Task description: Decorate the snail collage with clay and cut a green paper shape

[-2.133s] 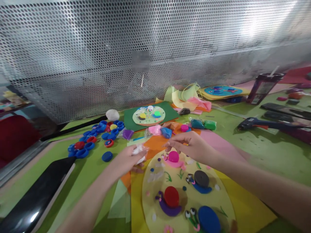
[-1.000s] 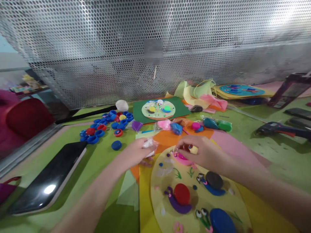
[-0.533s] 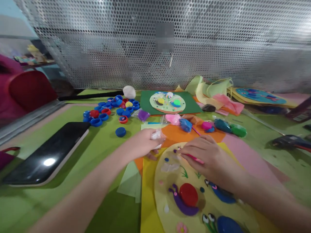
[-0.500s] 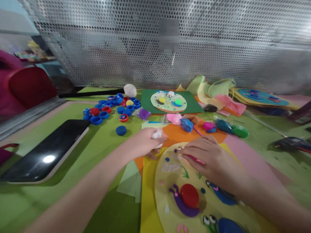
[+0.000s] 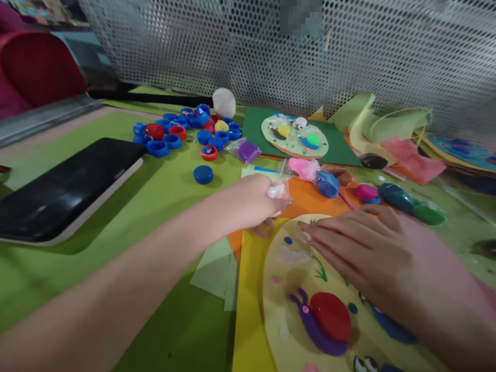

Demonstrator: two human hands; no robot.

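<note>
My left hand (image 5: 263, 199) is closed around a clear plastic packet of white modelling clay (image 5: 277, 191), just above the top left edge of a cream paper disc (image 5: 284, 289). My right hand (image 5: 360, 248) lies low over the disc's upper part, fingers together and tips touching the surface near small drawn lines. A thin pink stick is tucked in those fingers, now almost wholly hidden. On the disc sits a clay snail (image 5: 329, 320) with a red shell and purple body. A white clay cloud (image 5: 293, 254) and a blue dot (image 5: 288, 241) lie near my right fingertips.
Blue and red bottle caps (image 5: 158, 149) cluster at the back left, beside a black phone (image 5: 70, 186). Bagged clay, including a purple packet (image 5: 248, 151) and a blue lump (image 5: 327, 184), lies beyond my hands. A decorated disc (image 5: 294, 137) rests on green card before a perforated metal panel (image 5: 232, 51).
The camera view has shifted, so the table things sit higher or farther right. My right fingers now cover the pink stick that showed before. The left hand keeps the white clay packet.
</note>
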